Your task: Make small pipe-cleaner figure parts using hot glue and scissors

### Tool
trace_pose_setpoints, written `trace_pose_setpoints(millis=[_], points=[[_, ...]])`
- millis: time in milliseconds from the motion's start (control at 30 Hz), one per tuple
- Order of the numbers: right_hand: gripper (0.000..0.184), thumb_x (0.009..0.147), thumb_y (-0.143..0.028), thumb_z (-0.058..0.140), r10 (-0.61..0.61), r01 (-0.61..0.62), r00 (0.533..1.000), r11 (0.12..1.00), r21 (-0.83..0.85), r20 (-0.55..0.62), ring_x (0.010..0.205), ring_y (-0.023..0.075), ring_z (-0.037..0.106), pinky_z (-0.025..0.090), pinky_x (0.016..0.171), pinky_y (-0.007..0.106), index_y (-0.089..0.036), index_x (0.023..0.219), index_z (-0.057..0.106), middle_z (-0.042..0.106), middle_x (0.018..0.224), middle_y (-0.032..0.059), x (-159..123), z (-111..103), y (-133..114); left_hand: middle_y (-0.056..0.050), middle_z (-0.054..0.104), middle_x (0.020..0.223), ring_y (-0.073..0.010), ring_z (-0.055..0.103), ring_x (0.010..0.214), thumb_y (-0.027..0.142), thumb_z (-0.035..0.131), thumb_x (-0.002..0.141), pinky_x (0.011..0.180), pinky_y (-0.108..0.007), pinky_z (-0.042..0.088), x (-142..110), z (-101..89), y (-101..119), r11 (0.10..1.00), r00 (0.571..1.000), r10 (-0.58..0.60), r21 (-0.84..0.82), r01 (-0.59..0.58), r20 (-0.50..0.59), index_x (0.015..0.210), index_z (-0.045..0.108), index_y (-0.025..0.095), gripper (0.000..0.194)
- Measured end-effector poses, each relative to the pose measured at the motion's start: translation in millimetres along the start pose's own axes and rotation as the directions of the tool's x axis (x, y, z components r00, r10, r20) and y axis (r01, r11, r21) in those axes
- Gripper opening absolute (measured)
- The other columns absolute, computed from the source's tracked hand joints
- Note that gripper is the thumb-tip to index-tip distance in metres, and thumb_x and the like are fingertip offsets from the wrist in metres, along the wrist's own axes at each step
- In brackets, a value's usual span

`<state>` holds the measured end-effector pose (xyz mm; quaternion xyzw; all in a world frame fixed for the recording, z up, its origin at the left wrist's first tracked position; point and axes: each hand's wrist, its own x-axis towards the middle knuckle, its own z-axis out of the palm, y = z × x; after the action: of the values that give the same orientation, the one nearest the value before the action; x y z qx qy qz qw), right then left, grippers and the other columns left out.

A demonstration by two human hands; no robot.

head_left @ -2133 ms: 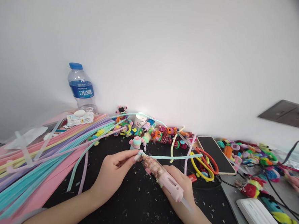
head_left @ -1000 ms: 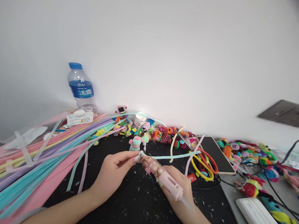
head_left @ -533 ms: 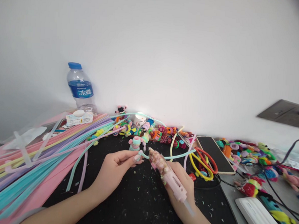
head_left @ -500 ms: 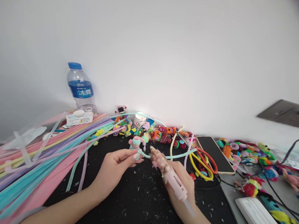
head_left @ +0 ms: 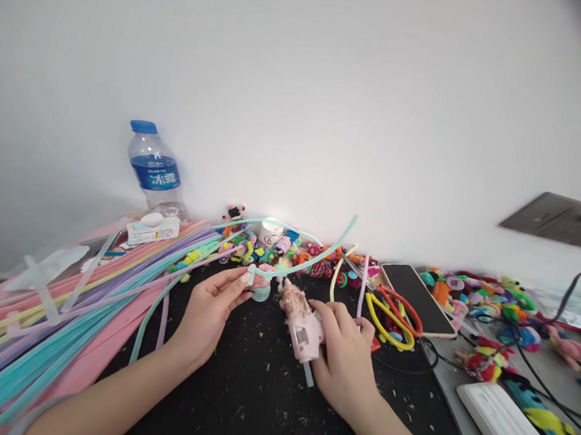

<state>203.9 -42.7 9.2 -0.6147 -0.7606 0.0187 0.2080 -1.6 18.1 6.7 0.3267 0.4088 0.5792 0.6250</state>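
Note:
My left hand point(head_left: 211, 308) pinches a small pipe-cleaner figure point(head_left: 261, 292) in mint and pink between thumb and fingers. From the pinch a long mint pipe cleaner point(head_left: 312, 261) curves up to the right, its far end free. To the right, my right hand point(head_left: 348, 352) is closed on the side of a pale pink hot glue gun point(head_left: 307, 336), low over the black mat. The gun's nozzle end is crusted with brown residue and points away from me. A clear glue stick point(head_left: 308, 375) sticks out of its back. The gun's handle is hidden.
Bundled pastel pipe cleaners point(head_left: 77, 322) spread along the left, near a water bottle point(head_left: 156, 170). Small fuzzy figures point(head_left: 317, 266) line the wall. At right are a phone point(head_left: 416, 301), looped yellow pipe cleaners point(head_left: 387, 328), cables and a white power strip point(head_left: 507, 424).
My left hand has turned the figure over, swinging the mint pipe cleaner upward. My right hand has lowered the glue gun leftward and turned it, with the hand now over its right side.

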Motion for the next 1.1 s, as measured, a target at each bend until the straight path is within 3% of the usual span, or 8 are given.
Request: trace_pose_setpoints(millis=[200,300,367,467,600,700,833,1100], points=[[0.049,0.073,-0.012,0.046,0.013,-0.014,0.999,1.0,-0.024,-0.048,0.102,0.0309,0.044,0.025,0.087,0.05,-0.019,0.121,0.044,0.05,0.111,0.0119,-1.0,0.6,-2.2,-0.005,0.073,0.088,-0.0185,0.066,0.081,0.03,0.068,0.073,0.071,-0.024,0.053,-10.4,2.7,-1.3,0.953,0.993,0.048,0.292,-0.078,0.11,0.09,0.07,0.016,0.022],[0.043,0.074,-0.019,0.053,-0.132,0.15,0.985,0.972,0.179,-0.111,0.108,0.031,0.039,0.028,0.088,0.048,-0.018,0.116,0.042,0.047,0.113,0.0122,-4.0,-2.5,-1.4,-0.004,0.073,0.089,-0.0193,0.066,0.082,0.028,0.066,0.075,0.076,-0.026,0.052,-18.9,5.1,0.7,0.895,0.976,0.014,0.432,-0.109,0.216,0.088,0.071,0.017,0.019],[0.028,0.077,-0.019,0.052,-0.208,0.242,0.969,0.907,0.344,-0.132,0.096,0.0259,0.044,0.034,0.081,0.041,-0.019,0.103,0.044,0.049,0.101,0.0087,-5.9,-4.1,-1.0,-0.004,0.074,0.088,-0.0193,0.066,0.083,0.027,0.065,0.075,0.078,-0.025,0.051,-23.8,6.7,1.4,0.868,0.958,-0.011,0.479,-0.134,0.288,0.087,0.072,0.017,0.016],[0.008,0.082,-0.013,0.045,-0.253,0.287,0.958,0.847,0.447,-0.135,0.075,0.019,0.045,0.035,0.069,0.034,-0.02,0.083,0.043,0.048,0.079,0.0023,-8.0,-5.2,-1.6,-0.003,0.074,0.087,-0.0187,0.066,0.083,0.027,0.064,0.076,0.076,-0.023,0.051,-27.7,8.3,-0.1,0.851,0.932,-0.046,0.503,-0.152,0.359,0.086,0.073,0.018,0.016],[0.013,0.084,-0.01,0.041,-0.299,0.323,0.946,0.825,0.463,-0.127,0.07,0.0171,0.043,0.032,0.064,0.032,-0.02,0.076,0.041,0.048,0.072,0.0009,-9.1,-5.7,-5.0,-0.003,0.074,0.088,-0.019,0.066,0.083,0.027,0.063,0.077,0.076,-0.023,0.051,-27.2,8.8,-4.7,0.853,0.916,-0.08,0.502,-0.141,0.394,0.087,0.072,0.017,0.017],[0.012,0.085,-0.011,0.044,-0.301,0.31,0.948,0.808,0.502,-0.101,0.071,0.0169,0.044,0.034,0.064,0.031,-0.02,0.078,0.042,0.05,0.074,0.0014,-8.8,-6.0,-7.4,-0.003,0.073,0.089,-0.019,0.066,0.085,0.025,0.062,0.078,0.078,-0.024,0.05,-26.2,8.7,-6.4,0.845,0.912,-0.073,0.511,-0.158,0.403,0.086,0.072,0.016,0.015],[0.011,0.085,-0.009,0.042,-0.303,0.305,0.949,0.8,0.517,-0.09,0.072,0.0168,0.045,0.035,0.064,0.03,-0.019,0.081,0.045,0.051,0.075,0.0024,-8.0,-5.7,-7.7,-0.004,0.073,0.085,-0.0181,0.066,0.08,0.022,0.06,0.079,0.074,-0.024,0.049,-26.6,8.9,-5.3,0.783,0.897,-0.012,0.562,-0.266,0.442,0.085,0.072,0.016,0.015],[0.018,0.082,-0.004,0.04,-0.342,0.352,0.933,0.796,0.493,-0.113,0.075,0.0182,0.047,0.037,0.065,0.031,-0.017,0.092,0.049,0.051,0.08,0.0049,-10.7,-4.6,-4.6,-0.004,0.07,0.079,-0.0149,0.063,0.071,0.015,0.056,0.081,0.068,-0.023,0.047,-27.9,10.7,-1.6,0.645,0.823,0.066,0.605,-0.466,0.564,0.085,0.072,0.016,0.017]])
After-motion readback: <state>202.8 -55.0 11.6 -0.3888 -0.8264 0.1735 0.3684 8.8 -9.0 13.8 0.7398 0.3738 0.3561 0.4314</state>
